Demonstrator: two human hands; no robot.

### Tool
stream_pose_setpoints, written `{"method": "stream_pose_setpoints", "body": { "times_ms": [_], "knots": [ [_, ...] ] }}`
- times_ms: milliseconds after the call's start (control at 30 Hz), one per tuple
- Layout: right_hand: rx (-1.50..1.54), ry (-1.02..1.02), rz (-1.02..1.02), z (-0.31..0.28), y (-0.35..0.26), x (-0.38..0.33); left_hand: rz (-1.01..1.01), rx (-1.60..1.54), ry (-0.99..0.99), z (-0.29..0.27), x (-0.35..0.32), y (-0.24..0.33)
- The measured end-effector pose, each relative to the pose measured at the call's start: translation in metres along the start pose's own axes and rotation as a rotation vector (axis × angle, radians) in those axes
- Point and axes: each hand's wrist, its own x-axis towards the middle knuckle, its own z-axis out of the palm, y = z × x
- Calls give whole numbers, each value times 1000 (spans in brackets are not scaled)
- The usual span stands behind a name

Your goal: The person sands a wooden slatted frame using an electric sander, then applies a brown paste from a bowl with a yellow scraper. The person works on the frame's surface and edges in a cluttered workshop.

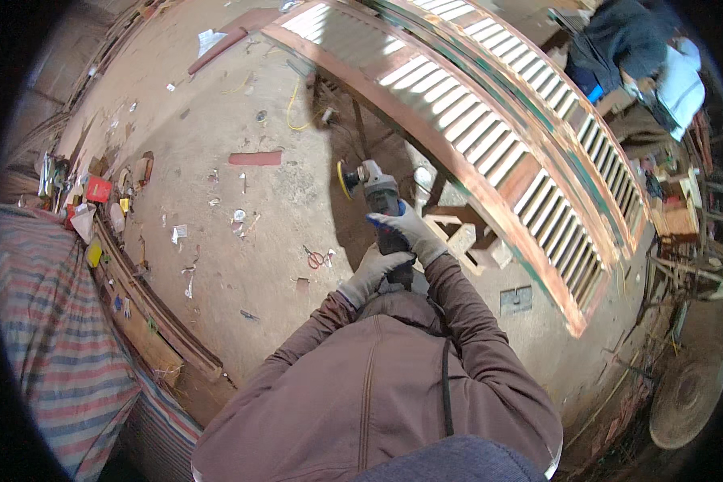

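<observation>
Tarpaulin (56, 337), striped, at far left; timber planks (157, 313) just beside it, small clutter along their far end. Red-handled pliers (316, 258) on the concrete floor (233, 104), left of the hands. Left hand (371, 271), gloved, clamped low on the angle grinder (375, 193); right hand (410, 231), gloved, wrapped round its body. Louvred door frame (490, 136) slanting away on the right.

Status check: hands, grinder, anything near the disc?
Left hand and right hand, both gloved, grip the angle grinder. Yellow disc held in the air, off the louvred shutter frame. Nothing touching the disc.
</observation>
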Motion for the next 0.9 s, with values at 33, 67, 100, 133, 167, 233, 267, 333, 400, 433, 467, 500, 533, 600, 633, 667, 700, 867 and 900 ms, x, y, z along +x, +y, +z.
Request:
{"method": "stream_pose_setpoints", "body": {
  "times_ms": [33, 67, 100, 133, 167, 233, 267, 333, 400, 433, 467, 500, 533, 600, 633, 667, 700, 867, 900],
  "knots": [
    [43, -58, 25, -7, 8, 25, 5, 0, 30, -8, 15, 5],
    [91, -125, 69, -4, 12, 41, 2, -44, 62, -7, 19, 18],
    [120, -132, 141, -4, 13, 58, -42, -48, 68, -15, 29, 26],
    [142, -144, 223, 0, 10, 72, -85, -62, 80, -24, 37, 32],
    [164, -153, 303, 5, 8, 83, -129, -77, 90, -33, 41, 37],
    [199, -207, 395, 12, 15, 101, -162, -176, 98, -48, 46, 42],
    [205, -221, 405, 9, 28, 118, -180, -209, 94, -55, 51, 42],
    [223, -237, 358, 15, 37, 134, -236, -231, 82, -72, 53, 54],
    [412, -165, 552, 37, 21, 146, -311, -316, -52, -115, 60, 37],
    [513, -122, 645, 49, 16, 151, -353, -354, -124, -139, 62, 26],
    [529, -98, 600, 48, 15, 159, -227, -60, -128, -149, 61, 27],
    [561, -24, 574, 51, 15, 166, -190, 165, -219, -168, 62, 33],
    [591, 63, 549, 50, 18, 171, -150, 382, -319, -178, 59, 53],
    [682, 141, 517, 39, 44, 189, 5, 584, -405, -208, 57, 63],
    [717, 201, 459, 38, 55, 192, -67, 667, -389, -214, 58, 82],
    [750, 262, 402, 40, 64, 191, -138, 752, -371, -213, 53, 116],
    [777, 317, 343, 45, 70, 189, -202, 838, -348, -217, 51, 139],
    [1086, 428, 429, 98, 79, 176, -196, 1079, -512, -264, 56, 179],
    [1103, 483, 373, 101, 89, 167, -242, 1050, -533, -262, 60, 189]
  ]
}}
